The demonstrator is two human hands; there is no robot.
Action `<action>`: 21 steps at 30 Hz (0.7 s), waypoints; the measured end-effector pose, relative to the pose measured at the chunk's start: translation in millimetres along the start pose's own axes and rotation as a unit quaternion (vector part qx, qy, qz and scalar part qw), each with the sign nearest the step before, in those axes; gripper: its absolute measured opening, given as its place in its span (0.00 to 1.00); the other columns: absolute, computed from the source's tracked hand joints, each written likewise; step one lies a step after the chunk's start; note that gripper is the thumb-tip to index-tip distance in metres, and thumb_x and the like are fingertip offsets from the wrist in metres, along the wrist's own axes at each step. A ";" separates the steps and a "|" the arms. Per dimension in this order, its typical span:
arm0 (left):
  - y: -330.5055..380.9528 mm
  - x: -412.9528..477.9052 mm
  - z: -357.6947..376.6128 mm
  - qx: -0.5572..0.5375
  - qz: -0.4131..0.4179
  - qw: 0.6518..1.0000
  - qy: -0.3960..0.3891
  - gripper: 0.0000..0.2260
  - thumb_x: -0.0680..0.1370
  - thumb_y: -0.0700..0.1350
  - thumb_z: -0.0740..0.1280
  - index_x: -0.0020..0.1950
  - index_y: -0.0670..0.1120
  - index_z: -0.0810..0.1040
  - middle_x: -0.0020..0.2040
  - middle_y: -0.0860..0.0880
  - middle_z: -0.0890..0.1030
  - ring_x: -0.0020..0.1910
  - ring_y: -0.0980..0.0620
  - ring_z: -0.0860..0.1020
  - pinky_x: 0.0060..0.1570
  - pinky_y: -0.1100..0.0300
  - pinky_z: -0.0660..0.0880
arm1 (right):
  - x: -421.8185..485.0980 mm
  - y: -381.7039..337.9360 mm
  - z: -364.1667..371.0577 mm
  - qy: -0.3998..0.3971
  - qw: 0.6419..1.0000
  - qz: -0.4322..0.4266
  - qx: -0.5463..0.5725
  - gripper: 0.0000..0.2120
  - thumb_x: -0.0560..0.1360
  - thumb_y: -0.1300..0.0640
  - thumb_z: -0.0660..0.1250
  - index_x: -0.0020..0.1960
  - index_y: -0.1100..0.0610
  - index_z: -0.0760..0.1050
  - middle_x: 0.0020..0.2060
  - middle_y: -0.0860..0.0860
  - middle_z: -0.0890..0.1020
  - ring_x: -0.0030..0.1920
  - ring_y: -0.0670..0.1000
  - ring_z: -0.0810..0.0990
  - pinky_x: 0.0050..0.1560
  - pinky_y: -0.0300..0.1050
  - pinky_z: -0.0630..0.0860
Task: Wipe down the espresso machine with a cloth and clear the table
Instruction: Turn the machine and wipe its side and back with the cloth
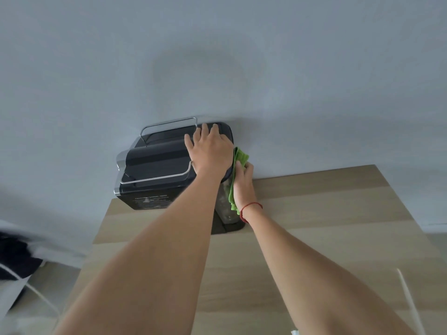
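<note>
Two bare hands at a dark espresso machine [154, 165] on a pale wood worktop [314, 226].

The machine stands at the worktop's far edge against a grey wall. The left hand [210, 151] lies flat and open on its top; the right hand [243, 182] (red string at the wrist) presses a green cloth [239, 158] against its right side, fingers closed on the cloth.

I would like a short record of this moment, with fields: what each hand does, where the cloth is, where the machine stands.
left hand: left hand lies flat on top of the espresso machine, steadying it
right hand: right hand presses the green cloth against the machine's right side
cloth: between the right palm and the machine, partly hanging down
machine: at the far edge of the wooden table, close to the wall
wrist: red string on the right wrist
</note>
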State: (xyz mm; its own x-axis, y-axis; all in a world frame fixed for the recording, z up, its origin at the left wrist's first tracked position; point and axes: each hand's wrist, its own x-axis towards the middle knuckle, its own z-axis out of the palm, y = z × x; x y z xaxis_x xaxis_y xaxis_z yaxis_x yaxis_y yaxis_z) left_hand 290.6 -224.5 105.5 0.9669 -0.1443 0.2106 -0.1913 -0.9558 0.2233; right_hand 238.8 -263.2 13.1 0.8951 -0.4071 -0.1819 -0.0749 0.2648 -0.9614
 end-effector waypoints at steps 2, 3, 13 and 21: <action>0.6 1.0 0.6 0.002 -0.001 1.000 0.002 0.22 0.82 0.47 0.49 0.76 0.48 0.63 0.77 0.47 0.61 0.77 0.47 0.56 0.76 0.46 0.44 | 9.5 5.8 7.9 0.019 0.999 0.026 0.043 0.25 0.78 0.42 0.53 0.71 0.52 0.62 0.60 0.55 0.77 0.61 0.57 0.76 0.63 0.55 0.71; 0.7 1.2 1.0 0.005 -0.002 1.000 0.002 0.22 0.82 0.48 0.49 0.76 0.48 0.63 0.77 0.47 0.61 0.77 0.47 0.56 0.76 0.46 0.44 | 15.5 10.5 10.0 0.018 0.997 0.046 0.055 0.30 0.74 0.38 0.54 0.72 0.50 0.62 0.64 0.54 0.76 0.64 0.56 0.75 0.66 0.56 0.69; -0.6 2.8 7.0 0.000 -0.011 1.000 0.013 0.21 0.82 0.47 0.50 0.74 0.48 0.66 0.76 0.48 0.64 0.76 0.48 0.58 0.76 0.47 0.45 | 28.5 90.6 -0.5 0.041 0.970 0.236 0.050 0.53 0.56 0.22 0.51 0.74 0.50 0.64 0.68 0.52 0.72 0.69 0.56 0.70 0.72 0.57 0.63; -1.6 1.3 4.3 -0.005 -0.004 1.000 0.016 0.20 0.82 0.48 0.50 0.71 0.47 0.69 0.72 0.48 0.70 0.74 0.46 0.63 0.75 0.47 0.50 | 27.3 2.7 2.8 0.033 0.978 0.196 0.056 0.34 0.77 0.35 0.45 0.63 0.58 0.75 0.54 0.57 0.80 0.58 0.58 0.79 0.63 0.52 0.73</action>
State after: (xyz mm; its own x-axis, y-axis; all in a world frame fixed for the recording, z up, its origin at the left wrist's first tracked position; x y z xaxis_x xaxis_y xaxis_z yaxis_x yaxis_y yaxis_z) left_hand 292.9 -224.3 101.3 0.9626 -0.1271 0.2394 -0.1846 -0.9541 0.2357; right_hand 264.3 -271.1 6.0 0.7768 -0.3086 -0.5489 -0.3555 0.5046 -0.7868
